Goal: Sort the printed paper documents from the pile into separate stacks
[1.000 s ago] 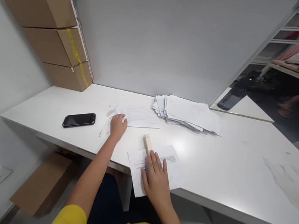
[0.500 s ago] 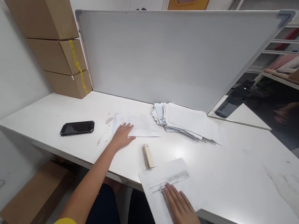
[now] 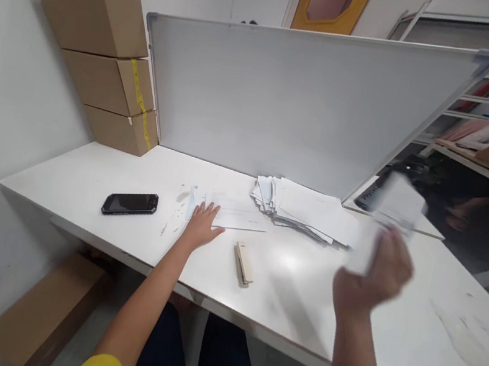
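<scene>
My left hand [image 3: 203,225] lies flat with fingers spread on the near left part of some white sheets of paper [image 3: 242,213] on the desk. Raised above the right side of the desk, my right hand [image 3: 377,273] grips white paper [image 3: 399,201] with print on it; hand and paper are smeared by motion. A cream stapler [image 3: 244,263] rests between my two arms, touched by neither hand. Behind it, a fanned pile of papers [image 3: 306,206] sits against the foot of the whiteboard.
A black phone [image 3: 130,204] lies on the white desk [image 3: 133,170] at the left. Stacked cardboard boxes [image 3: 124,83] stand in the back left corner. The whiteboard [image 3: 287,102] closes off the back. A dark bottle [image 3: 368,195] is partly hidden behind my right hand's paper.
My right hand has lifted the printed paper from the desk's front edge and swung it up and to the right. My left hand stays on its sheets. The view has shifted slightly.
</scene>
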Available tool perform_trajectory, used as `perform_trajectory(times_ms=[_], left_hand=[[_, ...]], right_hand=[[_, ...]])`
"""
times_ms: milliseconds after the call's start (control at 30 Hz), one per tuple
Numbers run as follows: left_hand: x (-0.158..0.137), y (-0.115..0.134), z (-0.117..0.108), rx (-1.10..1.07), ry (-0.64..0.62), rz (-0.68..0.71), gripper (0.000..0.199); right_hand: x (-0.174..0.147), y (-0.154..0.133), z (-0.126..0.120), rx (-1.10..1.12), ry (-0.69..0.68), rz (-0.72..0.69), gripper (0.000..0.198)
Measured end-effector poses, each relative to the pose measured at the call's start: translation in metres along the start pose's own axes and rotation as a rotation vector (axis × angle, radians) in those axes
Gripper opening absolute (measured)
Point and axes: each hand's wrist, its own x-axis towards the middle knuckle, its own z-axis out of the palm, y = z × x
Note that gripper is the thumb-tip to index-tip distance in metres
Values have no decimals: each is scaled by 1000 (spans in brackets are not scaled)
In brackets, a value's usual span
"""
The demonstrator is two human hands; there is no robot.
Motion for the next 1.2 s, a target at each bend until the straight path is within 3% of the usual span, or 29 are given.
perform_trajectory(times_ms=[133, 233, 333, 433, 533, 700, 900, 1000, 1100, 1200], left_hand=[[-4, -1, -3, -64, -56, 83, 68], [-3, -4, 0, -96, -47, 134, 60], [0, -6, 3, -117, 0, 147, 48], [3, -4, 3, -133, 57, 146, 34], [3, -1, -1, -152, 119, 144, 29], [-1, 2, -11, -147, 184, 156, 36], [-6, 12, -16, -88, 116, 402, 37], [-8, 14, -20, -134, 280, 341, 32], [-6, 10, -20, -295, 510, 114, 47], [1, 5, -19, -588, 537, -134, 63]], right_hand=[[36, 8, 64, -61, -119, 20, 58], [23, 24, 119, -61, -375, 141, 64], [6, 40, 151, -64, -538, 152, 75], [1, 44, 152, -60, -482, 117, 72], [4, 31, 139, -11, -355, 45, 63], [2, -14, 127, 156, -371, -290, 51], [-7, -40, 147, 238, -360, -490, 40], [-11, -35, 154, 256, -308, -461, 39], [-15, -31, 154, 273, -178, -296, 42], [-15, -32, 147, 263, -78, -107, 44]])
